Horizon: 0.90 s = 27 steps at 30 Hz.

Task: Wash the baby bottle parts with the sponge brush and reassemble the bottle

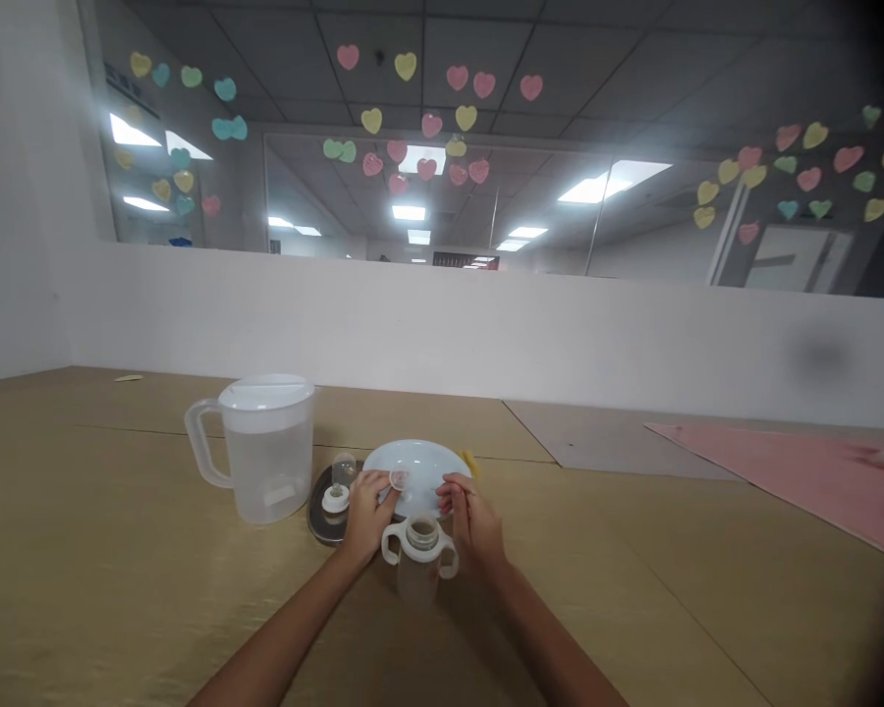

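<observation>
My left hand (369, 513) pinches a small clear round piece (399, 478) above the white plate (413, 452). My right hand (474, 517) is at the plate's right side with its fingers curled together; whether anything is between them is too small to make out. Between my wrists stands an uncapped baby bottle (418, 579) with two white handles, its mouth facing up. Left of my left hand, a dark oval tray (316, 521) carries a white bottle collar with a nipple (336, 498) and a clear dome cap (344, 469).
A lidded translucent pitcher (269, 462) stands to the left of the tray. Something yellow (471, 463) shows behind the plate's right edge. Grey (611, 442) and pink mats (802, 481) lie at the right. A white wall (413, 324) borders the table's back.
</observation>
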{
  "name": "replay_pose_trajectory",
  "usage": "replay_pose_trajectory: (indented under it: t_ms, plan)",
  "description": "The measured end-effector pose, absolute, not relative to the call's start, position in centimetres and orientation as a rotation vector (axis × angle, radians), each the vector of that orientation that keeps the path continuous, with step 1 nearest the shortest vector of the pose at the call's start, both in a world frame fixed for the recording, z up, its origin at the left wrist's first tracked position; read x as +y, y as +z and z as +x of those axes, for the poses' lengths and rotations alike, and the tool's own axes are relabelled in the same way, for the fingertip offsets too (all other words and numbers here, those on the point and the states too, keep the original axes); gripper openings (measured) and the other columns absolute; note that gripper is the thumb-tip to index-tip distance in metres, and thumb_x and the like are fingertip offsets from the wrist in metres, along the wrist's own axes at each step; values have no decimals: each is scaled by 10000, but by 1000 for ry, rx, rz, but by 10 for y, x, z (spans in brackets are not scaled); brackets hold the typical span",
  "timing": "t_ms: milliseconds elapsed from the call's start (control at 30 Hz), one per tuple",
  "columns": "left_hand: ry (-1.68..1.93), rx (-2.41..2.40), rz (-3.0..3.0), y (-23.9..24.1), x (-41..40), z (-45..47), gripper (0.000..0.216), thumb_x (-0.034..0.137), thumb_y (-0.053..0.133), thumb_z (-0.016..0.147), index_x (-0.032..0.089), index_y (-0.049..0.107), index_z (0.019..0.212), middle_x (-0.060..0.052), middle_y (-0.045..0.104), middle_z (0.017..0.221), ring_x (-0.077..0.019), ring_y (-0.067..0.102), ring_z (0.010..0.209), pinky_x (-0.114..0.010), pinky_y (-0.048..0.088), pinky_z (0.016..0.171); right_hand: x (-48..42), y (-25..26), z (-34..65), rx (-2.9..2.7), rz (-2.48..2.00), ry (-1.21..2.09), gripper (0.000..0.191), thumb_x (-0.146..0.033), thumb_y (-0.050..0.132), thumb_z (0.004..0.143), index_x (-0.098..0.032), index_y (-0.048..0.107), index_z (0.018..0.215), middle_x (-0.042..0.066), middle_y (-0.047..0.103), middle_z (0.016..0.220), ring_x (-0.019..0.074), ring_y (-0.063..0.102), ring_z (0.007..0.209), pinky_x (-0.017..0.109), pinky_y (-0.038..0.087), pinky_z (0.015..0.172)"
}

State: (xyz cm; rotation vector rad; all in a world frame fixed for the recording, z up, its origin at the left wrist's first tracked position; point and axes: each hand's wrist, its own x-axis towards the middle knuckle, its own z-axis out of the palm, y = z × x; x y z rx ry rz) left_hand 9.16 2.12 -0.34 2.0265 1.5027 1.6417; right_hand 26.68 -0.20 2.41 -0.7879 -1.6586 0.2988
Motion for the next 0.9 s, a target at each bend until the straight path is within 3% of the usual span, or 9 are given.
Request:
replay_pose_trajectory:
  t_ms: [167,333,900]
  plan:
    - [1576,1499,2097,-4,19,92,272,352,463,850,203,686,812,-52,695,891,-217,572,886,-368,397,857,-14,29,273,-1707,-469,-61,251,-241,344,921,-231,576,1018,52,702,844,154,671,708,297,546,665]
    - [1561,1538,2062,-3,17,93,264,315,441,848,212,683,839,-53,693,944,-223,571,941,-385,376,911,-34,43,270,-1953,-85,-312,309,-156,366,858,-216,496,1132,98,702,918,188,676,806,312,539,675]
    - [1596,1525,2079,-4,18,94,254,316,468,843,213,699,829,-37,709,911,-206,604,897,-363,402,891,-39,50,265,-1877,-118,-288,254,-185,308,912,-204,509,1066,76,679,787,168,643,700,283,511,609]
